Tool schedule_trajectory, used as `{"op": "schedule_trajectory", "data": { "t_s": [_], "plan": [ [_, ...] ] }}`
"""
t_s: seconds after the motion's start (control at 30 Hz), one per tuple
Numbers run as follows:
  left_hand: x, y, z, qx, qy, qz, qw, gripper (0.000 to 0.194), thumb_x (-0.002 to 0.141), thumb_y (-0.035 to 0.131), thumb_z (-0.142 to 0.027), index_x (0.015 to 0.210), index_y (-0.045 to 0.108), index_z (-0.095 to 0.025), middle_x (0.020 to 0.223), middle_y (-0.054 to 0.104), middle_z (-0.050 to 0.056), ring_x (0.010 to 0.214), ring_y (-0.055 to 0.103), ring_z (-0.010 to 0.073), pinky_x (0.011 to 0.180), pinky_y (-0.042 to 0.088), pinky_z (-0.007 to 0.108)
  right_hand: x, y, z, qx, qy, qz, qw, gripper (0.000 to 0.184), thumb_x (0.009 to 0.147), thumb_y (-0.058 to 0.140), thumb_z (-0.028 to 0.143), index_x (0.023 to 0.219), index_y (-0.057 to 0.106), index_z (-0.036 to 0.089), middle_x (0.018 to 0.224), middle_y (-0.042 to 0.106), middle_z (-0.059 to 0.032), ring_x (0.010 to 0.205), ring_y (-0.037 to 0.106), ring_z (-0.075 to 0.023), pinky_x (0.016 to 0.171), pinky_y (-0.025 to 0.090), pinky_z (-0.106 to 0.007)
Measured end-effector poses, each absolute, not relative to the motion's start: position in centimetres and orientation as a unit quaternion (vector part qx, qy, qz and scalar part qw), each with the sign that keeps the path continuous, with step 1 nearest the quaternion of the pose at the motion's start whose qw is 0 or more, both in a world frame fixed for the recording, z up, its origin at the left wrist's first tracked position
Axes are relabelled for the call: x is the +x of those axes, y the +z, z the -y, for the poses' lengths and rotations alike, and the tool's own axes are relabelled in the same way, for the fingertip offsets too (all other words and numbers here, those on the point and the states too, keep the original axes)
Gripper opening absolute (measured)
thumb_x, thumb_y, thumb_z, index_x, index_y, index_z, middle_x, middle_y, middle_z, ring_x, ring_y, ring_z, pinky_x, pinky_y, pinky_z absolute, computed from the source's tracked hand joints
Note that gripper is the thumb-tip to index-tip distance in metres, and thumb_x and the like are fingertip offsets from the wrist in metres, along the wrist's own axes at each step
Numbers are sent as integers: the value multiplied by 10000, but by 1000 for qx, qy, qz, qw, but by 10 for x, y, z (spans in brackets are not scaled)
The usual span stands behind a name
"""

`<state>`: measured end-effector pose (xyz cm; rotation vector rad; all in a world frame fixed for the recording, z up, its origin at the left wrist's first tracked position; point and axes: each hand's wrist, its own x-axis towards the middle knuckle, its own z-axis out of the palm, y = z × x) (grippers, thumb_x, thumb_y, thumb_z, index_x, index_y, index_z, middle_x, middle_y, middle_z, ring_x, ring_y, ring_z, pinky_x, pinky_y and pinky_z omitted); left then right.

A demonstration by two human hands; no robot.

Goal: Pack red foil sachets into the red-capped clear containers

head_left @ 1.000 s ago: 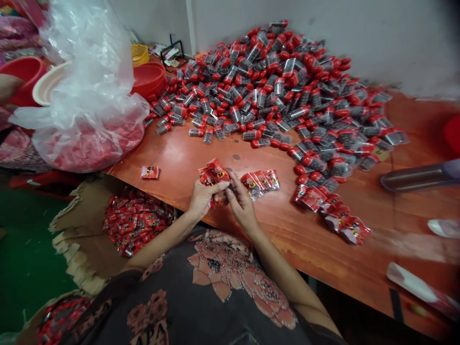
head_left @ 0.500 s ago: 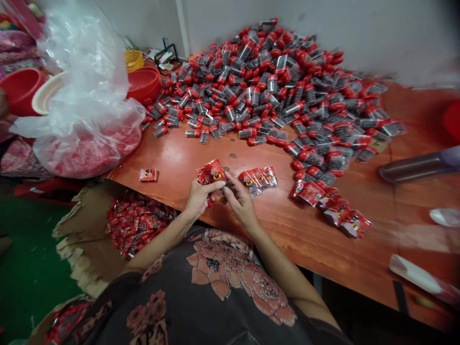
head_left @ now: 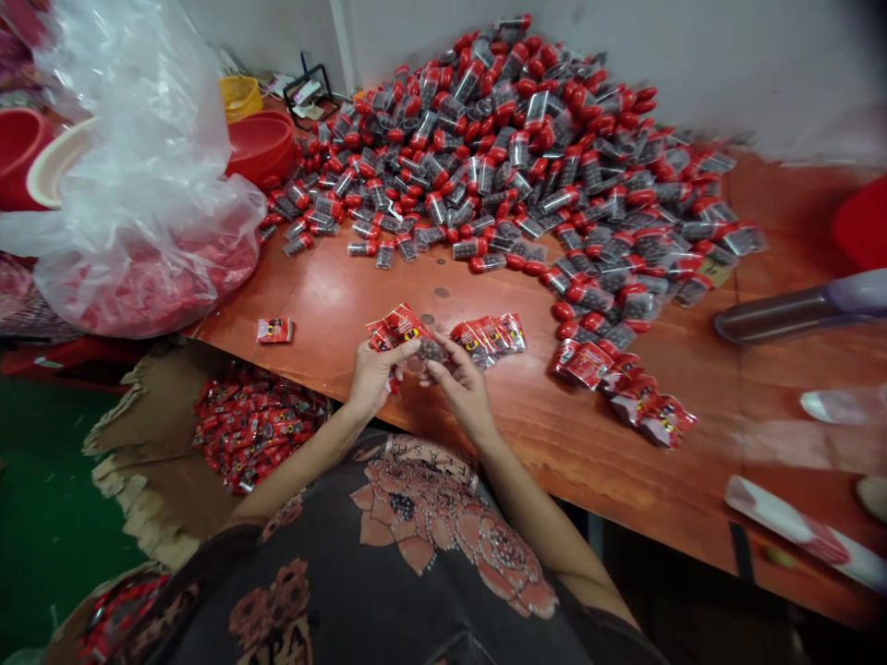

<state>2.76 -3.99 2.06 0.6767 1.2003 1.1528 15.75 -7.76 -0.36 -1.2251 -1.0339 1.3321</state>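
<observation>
My left hand (head_left: 374,377) is closed on several small red printed packets (head_left: 403,323), fanned above its thumb. My right hand (head_left: 463,377) meets it in front of my body, with thumb and fingers pinching a clear piece full of dark beads (head_left: 433,349). Whether this piece is a packet's clear end or a separate tube, I cannot tell. Just beyond the right hand lies an overlapping row of red packets (head_left: 489,337). A single packet (head_left: 274,331) rests to the left. Another overlapping row of packets (head_left: 624,388) lies to the right.
A large heap of red-capped clear tubes (head_left: 485,175) fills the back of the wooden table (head_left: 333,296). At left stands a plastic bag of red pieces (head_left: 152,286) near red bowls (head_left: 260,143). Below the table edge, a carton (head_left: 149,434) holds many packets. A long dark-filled tube (head_left: 776,314) lies right.
The view has shifted slightly, so everything sits a little left and higher. Between my hands the dark-filled clear piece now shows more plainly. Both hands keep their hold.
</observation>
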Motion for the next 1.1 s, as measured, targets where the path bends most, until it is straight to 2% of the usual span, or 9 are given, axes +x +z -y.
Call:
{"op": "schedule_trajectory", "data": {
  "t_s": [0.17,0.37,0.5,0.6,0.7,0.77,0.87,1.0,1.1],
  "plan": [
    [33,15,47,283,480,-504,660,293,555,889,-305,645,654,-156,538,571,-34,401,417,49,361,290,206,158,-2,78,-519,535,436,504,517,899,576,354,1411,512,383,1263,567,-75,863,648,-184,760,643,-409],
    [32,15,48,274,498,-490,661,348,569,889,-370,636,620,-160,516,542,-46,372,373,34,333,256,197,157,-3,80,-506,546,414,523,431,861,625,340,1291,622,354,1058,587,-41,741,648,-149,724,631,-388],
    [33,7,48,276,477,-493,673,334,585,887,-363,653,630,-160,547,552,-40,392,383,31,340,253,193,159,-13,81,-533,521,428,512,398,841,628,342,1237,635,309,1019,624,-32,721,635,-145,685,609,-361],
    [33,1,46,267,463,-496,684,330,604,879,-374,651,638,-153,561,573,-20,394,386,30,343,245,196,168,-24,80,-570,471,452,498,355,854,621,359,1200,639,282,1048,648,-46,781,642,-168,675,593,-353],
    [24,-5,37,227,478,-506,681,284,656,840,-375,714,679,-148,609,632,15,400,419,41,339,247,197,184,-31,80,-624,370,499,474,291,878,621,382,1143,661,270,1052,637,-61,901,639,-213,779,583,-412],
    [15,-9,31,202,494,-510,675,257,669,821,-333,815,714,-150,708,699,51,444,497,63,342,252,195,194,-33,80,-660,292,546,426,249,893,610,380,1102,683,265,1034,616,-71,946,621,-241,868,553,-473],
    [3,-15,26,194,496,-513,673,304,661,821,-296,914,728,-157,805,739,71,476,545,73,347,271,191,196,-30,79,-688,226,590,357,296,909,587,363,1173,672,261,1054,573,-109,966,604,-288,873,532,-536],
    [2,-19,26,191,490,-525,669,296,611,865,-338,728,674,-143,561,624,-10,359,435,44,334,276,189,174,-20,67,-639,240,629,373,430,906,602,368,1332,577,317,1170,552,-131,1074,585,-320,909,523,-534],
    [3,-17,24,184,504,-525,661,353,581,879,-381,663,632,-142,505,581,-26,352,440,56,336,288,192,150,-18,45,-563,316,658,388,403,911,580,314,1314,578,330,1088,632,-86,1028,624,-280,918,531,-488]
  ]
}}
